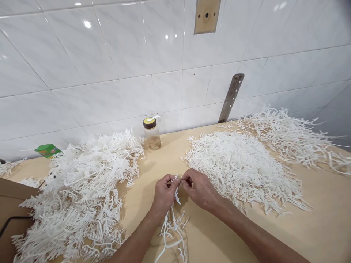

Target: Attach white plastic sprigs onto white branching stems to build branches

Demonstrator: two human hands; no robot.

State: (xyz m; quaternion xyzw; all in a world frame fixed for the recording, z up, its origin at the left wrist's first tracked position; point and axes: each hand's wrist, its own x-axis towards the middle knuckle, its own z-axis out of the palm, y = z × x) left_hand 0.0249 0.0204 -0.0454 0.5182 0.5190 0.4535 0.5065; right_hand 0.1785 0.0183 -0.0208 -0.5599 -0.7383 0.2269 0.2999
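My left hand (pixel 163 193) is closed in a pinch on a thin white branched strand (pixel 177 199), which hangs down from the fingers. Meeting it fingertip to fingertip, my right hand (pixel 199 188) is also pinched. What sits between the right fingertips is too small to make out. Below the hands, several loose white branched strands (pixel 175 233) lie on the tan tabletop (pixel 214 233). To the left rises a large tangled heap of white branched pieces (pixel 90 190). A flatter pile of short white strands (pixel 236 164) spreads just beyond my right hand.
A clear bottle (pixel 153 141) with a dark and yellow lid stands near the tiled wall (pixel 164 87). Longer white strands (pixel 296 137) lie at the far right. A metal strip (pixel 231 96) leans by the wall. A green box (pixel 45 150) and a brown box (pixel 12 204) are left.
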